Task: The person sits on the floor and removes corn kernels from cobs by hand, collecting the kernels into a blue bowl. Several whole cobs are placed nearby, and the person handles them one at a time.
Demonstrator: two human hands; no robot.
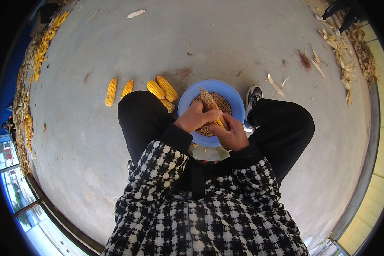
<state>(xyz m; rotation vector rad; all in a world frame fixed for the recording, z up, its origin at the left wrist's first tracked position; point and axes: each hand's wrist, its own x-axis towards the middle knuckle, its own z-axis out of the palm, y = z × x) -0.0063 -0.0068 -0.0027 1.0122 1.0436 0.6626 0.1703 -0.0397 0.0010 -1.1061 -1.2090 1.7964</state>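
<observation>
Above a blue plastic basin [237,102] between my knees, my left hand [196,116] and my right hand [233,132] both grip a corn cob [209,100]. The cob lies slanted, its bare tip pointing away from me, and some yellow kernels remain near my thumbs. Loose corn kernels [222,101] cover the basin's bottom. A second, stripped-looking cob [224,143] appears under my right hand; its upper part is hidden, so I cannot tell if it is separate. Several full yellow ears of corn [167,89] lie on the floor left of the basin, partly behind my left knee.
More ears lie at the left, one whole ear [111,91] nearest. A long row of corn [46,41] and husks lines the left edge. Dry husks [340,60] lie at the right, near another person's legs [342,12]. My shoe [254,96] stands beside the basin.
</observation>
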